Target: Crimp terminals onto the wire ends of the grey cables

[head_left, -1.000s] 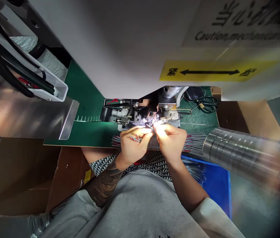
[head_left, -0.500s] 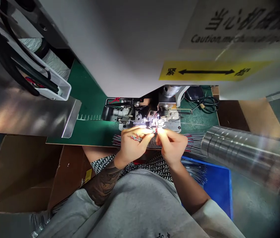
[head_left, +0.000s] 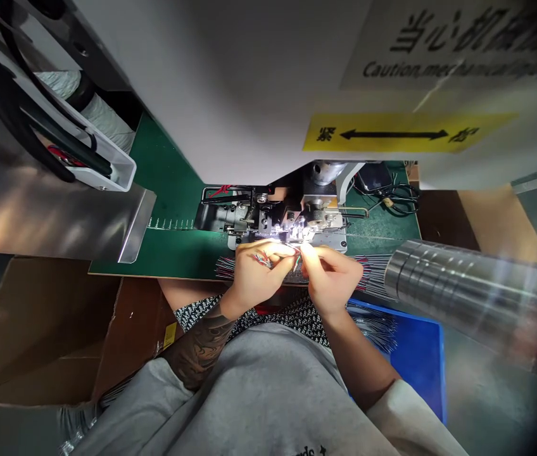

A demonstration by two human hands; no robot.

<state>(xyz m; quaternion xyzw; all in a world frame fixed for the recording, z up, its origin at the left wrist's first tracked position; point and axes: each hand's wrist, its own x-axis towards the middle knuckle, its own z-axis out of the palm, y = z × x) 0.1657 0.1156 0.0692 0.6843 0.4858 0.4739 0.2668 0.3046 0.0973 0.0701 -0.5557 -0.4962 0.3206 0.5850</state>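
Note:
Under the lit head of a crimping machine (head_left: pixel 292 218), both my hands meet at thin coloured wires (head_left: pixel 296 261). My left hand (head_left: pixel 256 272) is closed, thumb and fingers pinching the wires, and several coloured ends (head_left: pixel 261 258) poke out between its fingers. Fingertips of my right hand (head_left: pixel 330 275) pinch the same wires close by. A green strand hangs down between the two hands. More wires, a bundle (head_left: pixel 373 273) in red, black and white, lie on the bench beneath and to both sides. The machine's tooling sits just beyond my fingertips; the exact wire tips are too small to make out.
A strip of terminals (head_left: pixel 171 224) runs from the left into the machine on the green bench (head_left: pixel 173 253). A metal cylinder (head_left: pixel 439 278) juts in at right above a blue tray (head_left: pixel 425 354). At left stands an open cardboard box (head_left: pixel 40 329). The machine's white housing (head_left: pixel 230 76) overhangs.
My fingers have shifted slightly on the wires. A green strand now points downward between my hands, where before the wire ends spread sideways near the tooling.

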